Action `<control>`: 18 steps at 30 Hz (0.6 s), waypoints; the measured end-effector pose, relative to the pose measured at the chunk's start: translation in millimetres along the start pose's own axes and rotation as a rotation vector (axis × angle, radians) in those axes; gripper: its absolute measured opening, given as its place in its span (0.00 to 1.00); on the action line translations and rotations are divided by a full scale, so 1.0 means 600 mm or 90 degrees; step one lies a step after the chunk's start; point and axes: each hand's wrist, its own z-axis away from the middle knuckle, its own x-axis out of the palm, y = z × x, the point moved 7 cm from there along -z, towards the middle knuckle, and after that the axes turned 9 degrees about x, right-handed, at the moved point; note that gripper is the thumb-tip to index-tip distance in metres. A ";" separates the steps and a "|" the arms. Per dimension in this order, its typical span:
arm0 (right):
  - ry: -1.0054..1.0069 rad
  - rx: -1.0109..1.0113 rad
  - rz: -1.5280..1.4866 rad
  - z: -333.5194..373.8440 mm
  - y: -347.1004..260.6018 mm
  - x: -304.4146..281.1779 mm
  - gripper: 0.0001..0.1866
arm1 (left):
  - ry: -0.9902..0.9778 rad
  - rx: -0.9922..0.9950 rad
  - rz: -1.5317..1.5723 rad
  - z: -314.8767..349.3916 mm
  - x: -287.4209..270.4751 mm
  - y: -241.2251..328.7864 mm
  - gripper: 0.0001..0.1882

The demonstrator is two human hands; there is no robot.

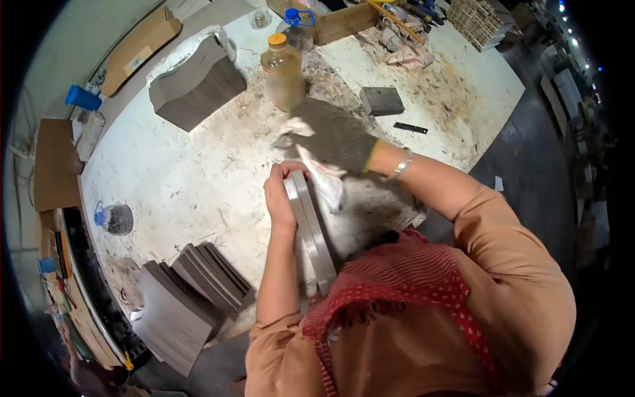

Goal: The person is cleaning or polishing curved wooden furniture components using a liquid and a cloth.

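Observation:
My bare left hand [281, 195] is closed around the far end of a pair of narrow grey boards [309, 231], which stand on edge and lean close to my apron. In a dark grey work glove, my right hand [334, 132] holds a crumpled white rag [324, 182] that hangs down beside the boards. The glove is smeared by motion and its fingertips are partly hidden. Just beyond it stands a clear bottle with an orange cap [284, 79], holding a cloudy yellowish liquid; whether the glove touches it I cannot tell.
Several curved grey boards [175, 311] are stacked at the table's near left edge. A large grey stack [198, 86] stands far left. A grey block [381, 100] and a short black strip [411, 128] lie right. A blue-capped bottle [119, 220] sits left. The white table [218, 172] is stained.

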 end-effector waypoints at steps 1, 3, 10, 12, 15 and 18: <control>0.202 -0.211 0.104 0.032 -0.046 -0.031 0.13 | 0.026 0.013 -0.010 0.005 -0.010 0.006 0.24; 0.099 -0.264 0.124 0.054 -0.133 -0.046 0.13 | 0.103 0.027 -0.052 0.020 -0.035 0.034 0.22; 0.035 -0.358 0.104 0.113 -0.161 0.096 0.13 | 0.095 0.026 0.496 0.030 -0.072 -0.087 0.14; 0.069 -0.380 0.141 0.096 -0.171 0.088 0.15 | 0.145 0.061 0.275 0.044 -0.094 -0.107 0.12; 0.021 -0.127 0.204 0.013 -0.112 0.063 0.19 | 0.181 0.119 -0.190 0.028 -0.087 -0.052 0.13; -0.022 -0.067 0.190 -0.009 -0.038 0.033 0.21 | 0.150 0.042 0.053 0.027 -0.033 0.018 0.16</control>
